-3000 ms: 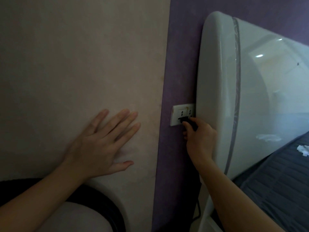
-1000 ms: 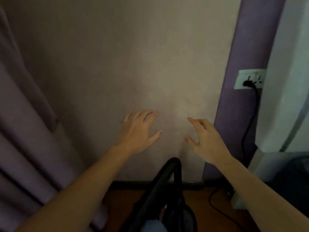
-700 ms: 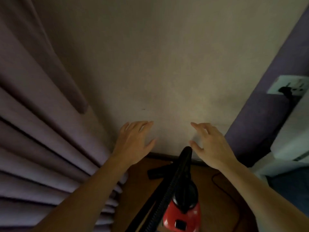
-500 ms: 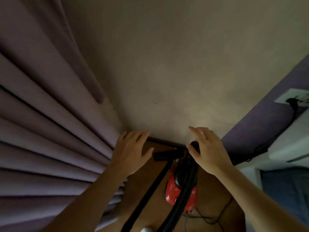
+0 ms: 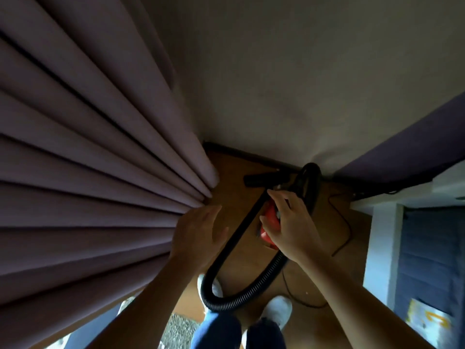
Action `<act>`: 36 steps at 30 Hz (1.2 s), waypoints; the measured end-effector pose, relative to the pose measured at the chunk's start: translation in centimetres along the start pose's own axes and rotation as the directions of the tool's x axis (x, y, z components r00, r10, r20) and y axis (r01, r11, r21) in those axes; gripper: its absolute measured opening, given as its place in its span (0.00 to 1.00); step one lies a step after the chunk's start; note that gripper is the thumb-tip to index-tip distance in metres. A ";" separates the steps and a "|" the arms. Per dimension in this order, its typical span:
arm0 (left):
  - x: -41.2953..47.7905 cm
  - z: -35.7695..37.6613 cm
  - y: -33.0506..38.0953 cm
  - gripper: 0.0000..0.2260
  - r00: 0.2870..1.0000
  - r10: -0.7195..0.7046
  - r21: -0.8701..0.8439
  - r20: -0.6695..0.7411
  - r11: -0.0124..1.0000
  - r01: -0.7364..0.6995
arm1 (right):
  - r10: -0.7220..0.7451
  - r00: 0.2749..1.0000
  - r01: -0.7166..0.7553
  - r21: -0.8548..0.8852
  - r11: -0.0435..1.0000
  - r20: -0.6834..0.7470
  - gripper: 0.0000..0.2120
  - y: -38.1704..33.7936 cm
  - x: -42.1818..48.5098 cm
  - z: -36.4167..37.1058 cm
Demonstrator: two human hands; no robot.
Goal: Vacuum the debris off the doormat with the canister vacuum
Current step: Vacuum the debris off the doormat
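The red canister vacuum (image 5: 269, 224) stands on the wooden floor near the wall, mostly hidden under my right hand (image 5: 289, 222). The fingers of that hand are spread over the red body; whether they touch it is unclear. Its black ribbed hose (image 5: 241, 302) loops down toward my feet. From there the wand (image 5: 247, 220) runs up to the black nozzle (image 5: 259, 181) by the skirting. My left hand (image 5: 198, 235) hovers with straight fingers beside the wand, holding nothing. A speckled grey mat (image 5: 178, 328) shows at the bottom edge.
Purple curtain folds (image 5: 88, 172) fill the left side. The beige wall (image 5: 276, 84) is ahead, and a white bed frame (image 5: 382, 243) stands at the right. A thin black power cord (image 5: 346, 222) trails over the floor. My white shoes (image 5: 276, 311) stand below the hose loop.
The view has tilted down from the wall to the floor. Both hands have dropped from the wall toward the vacuum, and the right one is now over its red body.
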State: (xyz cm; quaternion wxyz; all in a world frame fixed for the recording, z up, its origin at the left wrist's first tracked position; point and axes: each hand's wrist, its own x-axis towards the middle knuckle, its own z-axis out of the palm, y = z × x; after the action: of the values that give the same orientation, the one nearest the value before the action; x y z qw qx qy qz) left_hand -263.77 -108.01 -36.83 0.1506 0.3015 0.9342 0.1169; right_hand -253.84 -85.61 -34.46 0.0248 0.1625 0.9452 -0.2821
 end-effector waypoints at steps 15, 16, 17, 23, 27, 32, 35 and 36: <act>-4.4 24.0 -9.5 0.35 0.849 -0.351 -0.072 0.395 0.909 0.410 | 0.244 0.939 -0.279 0.121 0.953 0.242 0.32 6.0 -2.2 26.8; -4.5 25.0 -9.5 0.34 0.826 -0.368 -0.095 0.426 0.890 0.446 | 0.269 0.928 -0.310 0.131 0.942 0.257 0.32 6.4 -2.3 28.0; -4.6 25.8 -9.5 0.33 0.810 -0.379 -0.123 0.446 0.871 0.476 | 0.295 0.917 -0.340 0.141 0.930 0.268 0.32 6.6 -2.4 29.0; -4.7 29.5 -8.4 0.29 0.801 -0.427 -0.300 0.420 0.768 0.567 | 0.346 0.896 -0.403 0.181 0.897 0.280 0.30 7.3 -2.8 32.9; -5.0 32.0 -8.9 0.31 0.753 -0.446 -0.267 0.483 0.744 0.612 | 0.340 0.894 -0.400 0.178 0.899 0.294 0.30 8.3 -3.4 34.5; -5.1 34.1 -9.2 0.18 0.676 -0.412 -0.365 0.611 0.611 0.702 | 0.362 0.887 -0.423 0.186 0.887 0.287 0.29 9.5 -3.9 35.5; -6.0 34.9 -8.6 0.09 0.691 -0.396 -0.507 0.605 0.478 0.717 | 0.372 0.885 -0.428 0.179 0.886 0.279 0.30 9.8 -4.1 35.7; -6.3 34.7 -8.2 0.08 0.698 -0.397 -0.527 0.595 0.463 0.713 | 0.381 0.881 -0.440 0.186 0.879 0.282 0.30 9.8 -4.2 35.6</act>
State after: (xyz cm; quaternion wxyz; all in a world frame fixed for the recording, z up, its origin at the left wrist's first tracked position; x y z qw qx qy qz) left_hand -250.98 -113.84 -70.22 0.4696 -0.0974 0.8013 0.3578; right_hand -248.35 -98.38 -68.94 0.1765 0.3276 0.8367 -0.4018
